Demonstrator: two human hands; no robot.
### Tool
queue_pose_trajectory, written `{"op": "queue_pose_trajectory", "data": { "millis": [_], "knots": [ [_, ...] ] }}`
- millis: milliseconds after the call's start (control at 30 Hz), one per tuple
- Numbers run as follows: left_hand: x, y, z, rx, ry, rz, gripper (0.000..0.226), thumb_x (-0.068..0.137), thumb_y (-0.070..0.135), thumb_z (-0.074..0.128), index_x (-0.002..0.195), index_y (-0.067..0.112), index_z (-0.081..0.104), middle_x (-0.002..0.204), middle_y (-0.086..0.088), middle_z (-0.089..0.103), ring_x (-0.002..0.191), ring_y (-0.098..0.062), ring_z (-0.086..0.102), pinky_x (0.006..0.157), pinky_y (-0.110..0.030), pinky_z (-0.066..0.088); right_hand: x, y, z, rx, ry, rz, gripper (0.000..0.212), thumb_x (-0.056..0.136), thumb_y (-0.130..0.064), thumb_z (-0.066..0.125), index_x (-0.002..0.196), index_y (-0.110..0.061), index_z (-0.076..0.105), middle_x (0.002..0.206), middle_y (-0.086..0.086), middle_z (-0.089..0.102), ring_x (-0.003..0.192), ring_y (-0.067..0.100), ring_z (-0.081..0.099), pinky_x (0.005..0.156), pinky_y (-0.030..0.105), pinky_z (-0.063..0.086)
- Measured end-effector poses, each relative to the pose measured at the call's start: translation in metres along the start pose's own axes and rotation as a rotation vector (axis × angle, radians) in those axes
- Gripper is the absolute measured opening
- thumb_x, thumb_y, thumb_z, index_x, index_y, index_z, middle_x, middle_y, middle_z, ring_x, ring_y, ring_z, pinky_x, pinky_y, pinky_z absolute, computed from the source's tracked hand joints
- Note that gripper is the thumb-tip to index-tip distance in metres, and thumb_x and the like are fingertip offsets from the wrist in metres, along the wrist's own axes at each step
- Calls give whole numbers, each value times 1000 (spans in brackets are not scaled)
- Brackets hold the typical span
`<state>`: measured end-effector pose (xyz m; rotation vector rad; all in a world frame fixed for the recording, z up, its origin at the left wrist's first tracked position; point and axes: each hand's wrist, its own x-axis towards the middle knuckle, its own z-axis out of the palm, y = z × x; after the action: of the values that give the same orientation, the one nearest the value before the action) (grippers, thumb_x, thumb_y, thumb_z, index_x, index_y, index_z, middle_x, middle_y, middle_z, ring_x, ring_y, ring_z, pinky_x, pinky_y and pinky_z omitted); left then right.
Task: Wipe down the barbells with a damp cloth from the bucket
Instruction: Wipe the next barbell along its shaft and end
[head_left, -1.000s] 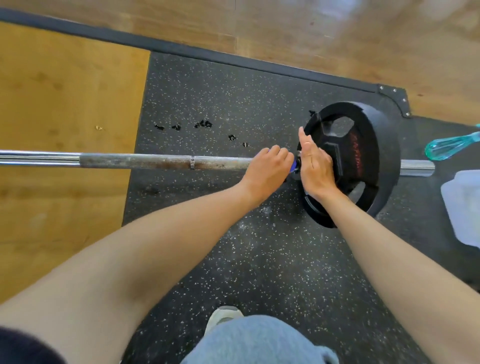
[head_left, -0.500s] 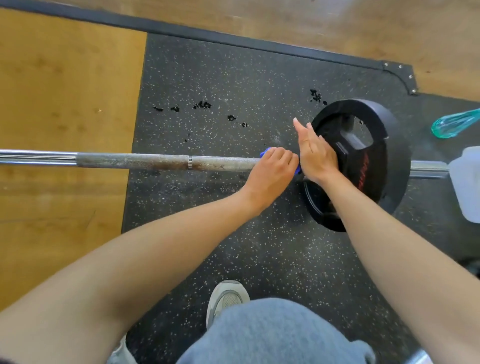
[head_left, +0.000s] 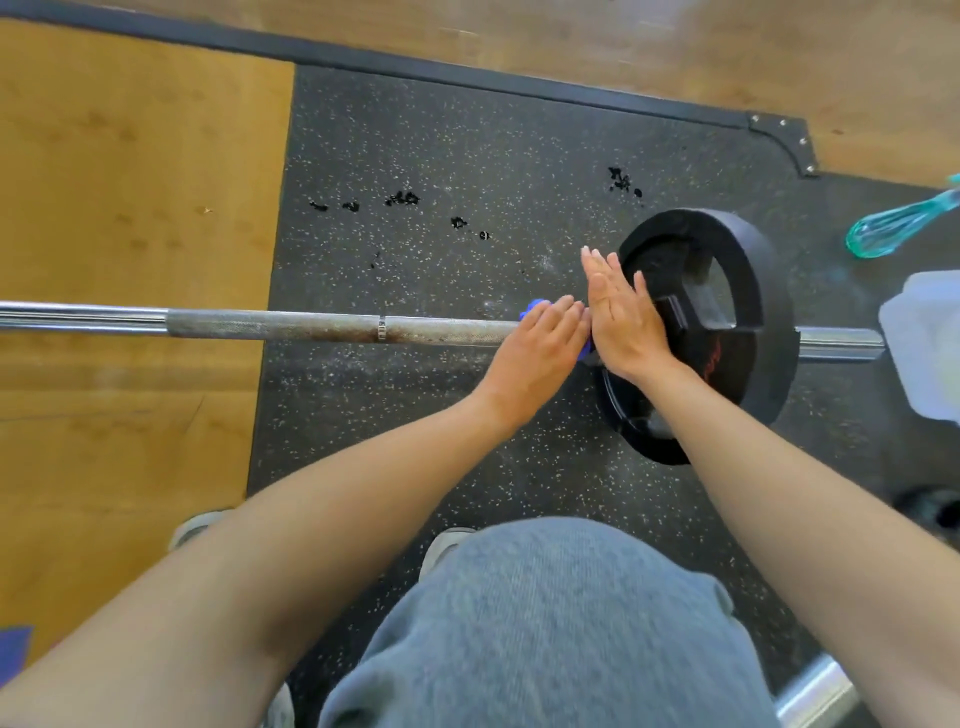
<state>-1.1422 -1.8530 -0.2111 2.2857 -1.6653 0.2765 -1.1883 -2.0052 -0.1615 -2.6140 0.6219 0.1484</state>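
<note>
I'm seeing the barbell (head_left: 322, 328) lying crosswise on the mat (head_left: 467, 156), its plate (head_left: 748, 291) sitting at the right; a container (head_left: 924, 343) is standing just beyond the bar's right end.

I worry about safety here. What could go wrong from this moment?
1. The right hand lies flat against the weight plate; if the plate slides inward, fingers could get pinched.
2. The left hand wipes the rusty barbell with a blue cloth; the rough knurling might snag it.
</note>
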Motion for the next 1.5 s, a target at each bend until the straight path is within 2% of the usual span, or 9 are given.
{"op": "queue_pose_trajectory", "data": {
  "millis": [267,467,533,633,800,967,1100,1267,1500],
  "knots": [
    [-57,-27,-27,-7,-35,-86,56,95,2,27,146,-1,51,146,-13,56,136,-33,51,114,-46,42,-18,0,15,-13,89,-10,63,107,-49,2,161,-25,25,167,-6,24,155,7,8,127,38,0],
    [-18,23,-7,-73,-44,-44,45,97,7,39,135,-2,59,135,-16,63,131,-33,56,114,-46,41,-30,5,18,20,128,15,58,108,-44,7,158,-28,32,165,-8,29,154,6,13,126,39,9],
    [-23,18,-8,-94,-35,-49,43,97,4,43,137,-4,56,133,-16,63,128,-34,57,113,-46,41,-30,4,18,25,133,1,55,109,-43,9,157,-28,33,164,-8,30,154,6,14,126,39,11],
    [-54,-14,-22,-57,-32,-37,51,96,0,35,144,-5,49,137,-17,59,129,-35,52,115,-45,39,-30,5,20,13,136,-5,55,110,-43,11,158,-28,33,164,-9,30,154,7,15,125,39,11],
    [-74,-24,-33,-31,-5,-142,53,89,-6,50,143,-4,51,135,-15,61,131,-36,53,115,-47,39,-32,2,22,-3,163,7,53,111,-40,12,158,-27,33,164,-7,31,154,8,15,126,38,9],
    [-24,18,-23,-115,-46,-63,46,86,0,70,132,-4,61,119,-13,68,120,-32,61,107,-44,46,-36,3,22,8,164,8,58,109,-43,8,157,-27,34,163,-7,32,154,7,15,126,37,9],
    [-48,-4,-33,-127,-58,-29,48,93,2,44,139,-4,54,130,-14,63,124,-32,56,113,-42,40,-40,5,23,9,167,-4,56,110,-43,9,157,-27,35,163,-8,33,154,7,16,126,38,10],
    [-108,-45,-56,-14,-57,-83,56,93,-3,38,148,-3,44,140,-16,56,131,-34,49,118,-44,37,-50,2,26,4,199,-1,54,110,-39,13,156,-25,39,161,-6,37,153,9,20,125,38,12],
    [-53,9,-27,-92,-97,44,49,90,-3,62,138,-6,54,129,-18,63,130,-37,55,110,-47,45,-72,-2,31,11,236,44,57,108,-40,13,153,-23,43,159,-1,41,152,14,24,124,42,16]
  ]
}}
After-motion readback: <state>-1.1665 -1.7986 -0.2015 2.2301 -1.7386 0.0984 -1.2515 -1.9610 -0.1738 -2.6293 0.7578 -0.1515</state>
